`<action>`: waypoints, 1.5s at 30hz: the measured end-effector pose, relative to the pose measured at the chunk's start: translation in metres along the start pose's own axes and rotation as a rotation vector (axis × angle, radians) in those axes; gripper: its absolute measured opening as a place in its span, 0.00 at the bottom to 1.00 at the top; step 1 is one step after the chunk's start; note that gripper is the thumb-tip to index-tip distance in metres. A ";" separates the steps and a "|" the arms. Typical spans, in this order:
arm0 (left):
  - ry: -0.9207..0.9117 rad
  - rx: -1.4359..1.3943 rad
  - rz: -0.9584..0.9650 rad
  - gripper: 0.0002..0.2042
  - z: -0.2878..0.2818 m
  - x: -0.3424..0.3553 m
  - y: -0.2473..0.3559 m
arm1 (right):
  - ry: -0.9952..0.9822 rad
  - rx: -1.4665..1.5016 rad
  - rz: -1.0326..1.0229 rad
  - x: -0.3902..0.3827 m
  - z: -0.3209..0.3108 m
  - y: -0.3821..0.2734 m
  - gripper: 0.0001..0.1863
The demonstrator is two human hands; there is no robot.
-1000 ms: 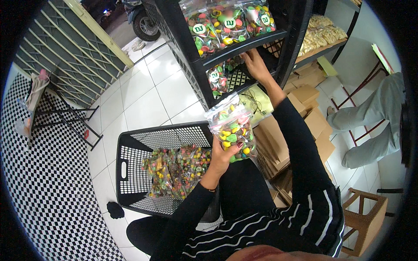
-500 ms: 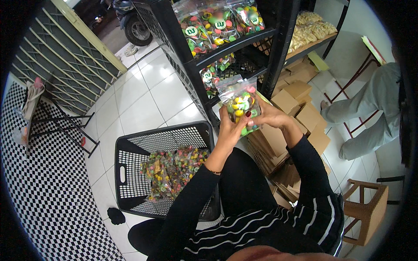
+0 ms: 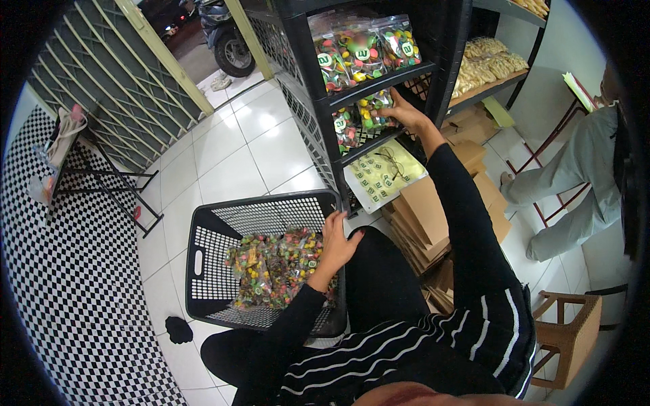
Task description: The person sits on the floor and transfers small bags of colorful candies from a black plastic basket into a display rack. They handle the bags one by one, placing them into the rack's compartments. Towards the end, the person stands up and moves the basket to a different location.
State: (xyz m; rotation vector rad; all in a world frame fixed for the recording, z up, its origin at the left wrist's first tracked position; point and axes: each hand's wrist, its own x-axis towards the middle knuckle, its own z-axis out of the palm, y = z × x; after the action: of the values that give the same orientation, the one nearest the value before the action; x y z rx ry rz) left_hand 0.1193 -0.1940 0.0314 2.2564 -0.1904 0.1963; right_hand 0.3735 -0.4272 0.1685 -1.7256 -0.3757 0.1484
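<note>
Bag of coloured pieces (image 3: 374,111): half a second ago it was between both my hands, over the stacked cardboard (image 3: 420,213); it now stands in the lower compartment of the black rack (image 3: 315,101), to the right of a similar bag (image 3: 344,128). My right fingers (image 3: 398,103) are at its right-hand side, thumb and forefinger spread apart and touching the clear wrapping; whether they pinch it I cannot tell. My left fingers (image 3: 332,227) have left the bag and are down at the right-hand rim of the black basket (image 3: 223,211), slightly bent, thumb held away from the rest, nothing held. Bags in the basket (image 3: 277,267) lie in a heap, as before. Yellow printed sheet (image 3: 369,181), largely hidden behind my hands in the previous view, is now exposed below the compartment.
</note>
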 end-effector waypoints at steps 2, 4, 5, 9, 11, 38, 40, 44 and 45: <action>-0.022 0.137 -0.121 0.36 0.011 -0.021 -0.014 | -0.035 -0.013 0.052 0.021 0.004 0.010 0.59; -0.065 0.260 -0.221 0.41 0.017 -0.036 -0.019 | -0.056 -0.022 0.111 0.032 0.011 0.020 0.59; -0.105 0.328 -0.242 0.44 0.019 -0.042 -0.019 | -0.060 -0.027 0.148 0.036 0.016 0.027 0.59; -0.062 0.263 -0.156 0.40 0.030 -0.042 -0.014 | 0.175 -0.420 0.096 0.041 0.003 0.049 0.55; -0.086 0.281 -0.202 0.39 0.027 -0.043 -0.016 | 0.179 -0.576 0.073 0.037 0.010 0.043 0.53; -0.063 0.238 -0.154 0.41 0.028 -0.039 -0.012 | 0.509 -0.450 -0.365 0.008 0.018 0.045 0.30; -0.071 0.233 -0.161 0.42 0.026 -0.040 -0.010 | 0.562 -0.253 -0.326 -0.001 0.019 0.040 0.28; -0.059 0.255 -0.165 0.42 0.025 -0.041 -0.009 | 0.792 -0.464 -0.355 -0.014 0.022 0.027 0.25; -0.064 0.259 -0.172 0.42 0.025 -0.040 -0.009 | 0.831 -0.543 -0.338 -0.015 0.028 0.026 0.25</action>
State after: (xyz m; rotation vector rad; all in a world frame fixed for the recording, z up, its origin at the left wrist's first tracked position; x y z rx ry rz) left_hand 0.0836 -0.2048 0.0009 2.5240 -0.0029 0.0591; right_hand 0.3554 -0.4100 0.1362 -2.0385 -0.0740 -0.9679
